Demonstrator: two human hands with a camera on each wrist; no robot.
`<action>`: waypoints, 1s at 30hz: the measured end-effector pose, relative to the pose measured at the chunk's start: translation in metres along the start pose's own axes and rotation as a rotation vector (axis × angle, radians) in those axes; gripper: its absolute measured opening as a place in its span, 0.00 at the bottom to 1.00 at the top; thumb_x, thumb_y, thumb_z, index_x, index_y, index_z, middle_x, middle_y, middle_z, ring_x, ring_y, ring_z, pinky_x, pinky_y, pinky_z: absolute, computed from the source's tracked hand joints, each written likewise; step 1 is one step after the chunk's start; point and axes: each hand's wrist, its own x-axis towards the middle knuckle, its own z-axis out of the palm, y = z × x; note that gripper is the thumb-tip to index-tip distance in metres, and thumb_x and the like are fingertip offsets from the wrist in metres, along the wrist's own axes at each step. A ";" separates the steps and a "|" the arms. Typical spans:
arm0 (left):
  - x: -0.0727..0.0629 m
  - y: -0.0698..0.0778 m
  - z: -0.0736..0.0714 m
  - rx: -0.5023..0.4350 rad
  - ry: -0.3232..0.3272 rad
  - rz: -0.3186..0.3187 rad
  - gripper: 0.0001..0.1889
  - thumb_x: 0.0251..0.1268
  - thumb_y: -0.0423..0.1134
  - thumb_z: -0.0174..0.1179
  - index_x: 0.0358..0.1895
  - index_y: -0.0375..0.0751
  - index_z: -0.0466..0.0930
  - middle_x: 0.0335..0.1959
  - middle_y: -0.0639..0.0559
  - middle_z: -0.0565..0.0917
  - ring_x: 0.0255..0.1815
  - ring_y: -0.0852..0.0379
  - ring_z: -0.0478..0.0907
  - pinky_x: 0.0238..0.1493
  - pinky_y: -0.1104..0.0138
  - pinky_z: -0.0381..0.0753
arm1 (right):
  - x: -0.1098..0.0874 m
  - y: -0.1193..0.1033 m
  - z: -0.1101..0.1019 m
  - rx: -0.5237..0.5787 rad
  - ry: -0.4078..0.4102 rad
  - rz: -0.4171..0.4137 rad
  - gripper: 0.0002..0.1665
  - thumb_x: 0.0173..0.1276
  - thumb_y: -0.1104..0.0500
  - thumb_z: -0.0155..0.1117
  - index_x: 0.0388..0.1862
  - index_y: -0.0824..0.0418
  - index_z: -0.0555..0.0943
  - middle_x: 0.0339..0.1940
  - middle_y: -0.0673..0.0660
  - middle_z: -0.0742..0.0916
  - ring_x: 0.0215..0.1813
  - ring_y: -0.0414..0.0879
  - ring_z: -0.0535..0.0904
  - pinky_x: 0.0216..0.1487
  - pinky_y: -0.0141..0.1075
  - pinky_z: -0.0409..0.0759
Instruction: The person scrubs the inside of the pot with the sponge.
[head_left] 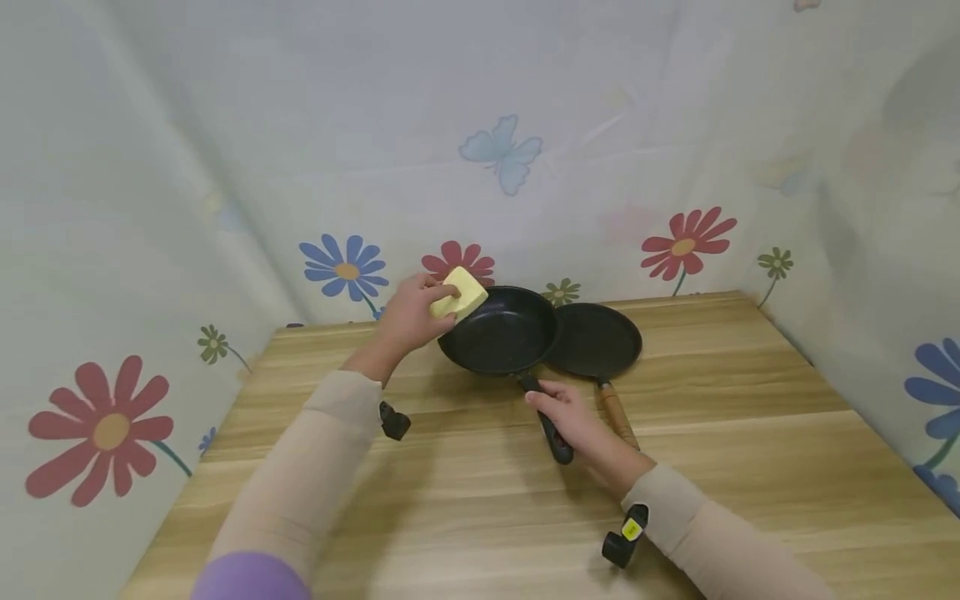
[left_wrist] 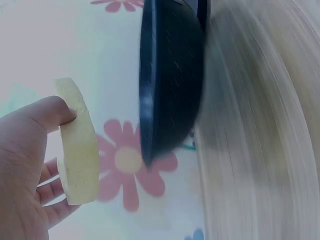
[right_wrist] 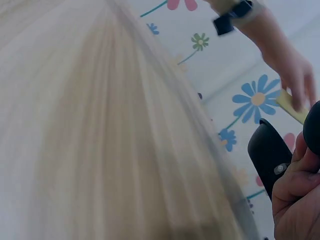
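My left hand (head_left: 417, 312) pinches a pale yellow sponge (head_left: 463, 292) between thumb and fingers, at the upper left rim of a deep black frying pan (head_left: 498, 333). In the left wrist view the sponge (left_wrist: 80, 145) appears edge-on, with a gap between it and the pan (left_wrist: 175, 75). My right hand (head_left: 570, 414) grips the pan's black handle (head_left: 551, 429). The pan is held up above the table, as the right wrist view shows its outer side (right_wrist: 267, 150) raised against the wall cloth.
A flat black pan (head_left: 597, 342) with a wooden handle (head_left: 617, 414) lies on the table behind and right of the frying pan, partly overlapped by it. The wood-grain table (head_left: 465, 500) ends at a flower-printed cloth (head_left: 360, 150) at the back and sides.
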 end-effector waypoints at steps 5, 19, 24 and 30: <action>-0.013 -0.023 -0.010 -0.006 0.019 -0.069 0.20 0.60 0.45 0.68 0.56 0.47 0.85 0.50 0.40 0.78 0.48 0.43 0.75 0.49 0.49 0.77 | 0.004 -0.009 -0.026 -0.020 0.015 -0.023 0.26 0.76 0.57 0.58 0.66 0.71 0.76 0.28 0.52 0.78 0.23 0.38 0.71 0.24 0.30 0.72; -0.062 -0.086 -0.009 -0.015 0.026 -0.312 0.22 0.62 0.47 0.63 0.56 0.41 0.83 0.47 0.34 0.76 0.41 0.42 0.71 0.37 0.54 0.71 | -0.004 -0.016 -0.114 -0.036 0.072 -0.075 0.33 0.78 0.56 0.56 0.72 0.76 0.66 0.29 0.51 0.80 0.23 0.37 0.74 0.25 0.31 0.77; -0.083 -0.103 -0.005 -0.011 0.021 -0.380 0.23 0.62 0.47 0.62 0.57 0.40 0.82 0.51 0.33 0.78 0.48 0.39 0.72 0.42 0.49 0.72 | -0.010 -0.012 -0.142 0.052 0.111 -0.137 0.16 0.77 0.58 0.58 0.57 0.63 0.81 0.24 0.49 0.79 0.20 0.39 0.72 0.22 0.31 0.74; -0.103 -0.120 0.002 -0.018 0.007 -0.425 0.23 0.64 0.47 0.60 0.57 0.35 0.81 0.52 0.31 0.79 0.54 0.34 0.72 0.53 0.42 0.72 | -0.023 -0.005 -0.179 0.070 0.128 -0.173 0.11 0.77 0.59 0.59 0.38 0.45 0.85 0.20 0.48 0.78 0.19 0.39 0.72 0.21 0.31 0.73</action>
